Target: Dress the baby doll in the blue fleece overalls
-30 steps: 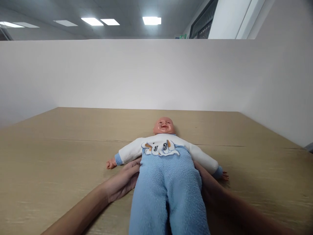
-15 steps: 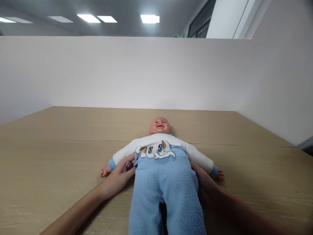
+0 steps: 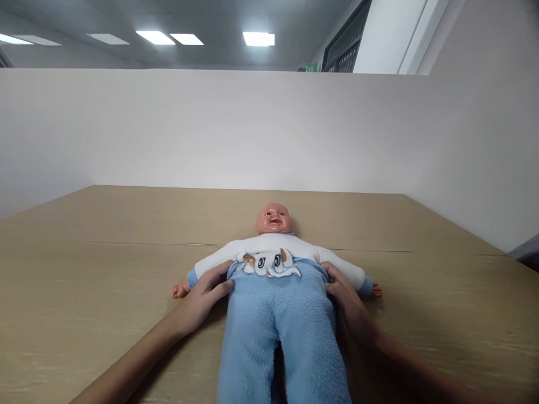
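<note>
A baby doll [image 3: 274, 219] lies on its back, its head at the far end and its arms spread. It has on a white long-sleeved top [image 3: 252, 244] with blue cuffs. Blue fleece trousers [image 3: 282, 320] cover its lower body, and an elephant-face patch lies at their waist. My left hand [image 3: 205, 297] grips the waistband at the left hip, thumb on the outside. On the opposite hip, my right hand [image 3: 347, 300] pinches the waistband; some of its fingertips are hidden by the cloth. The trouser legs run out of the bottom of the head view.
The doll rests on a wide light-brown tabletop [image 3: 105, 269] with a thin seam across it. A white partition [image 3: 236, 129] stands behind the table and another surface rises at the right. A dark grey object [image 3: 528, 249] shows at the right edge.
My right thumb and fingers now show on the waistband, where they were mostly hidden before. The cloth at the right hip is bunched higher. My left hand stays at the left hip.
</note>
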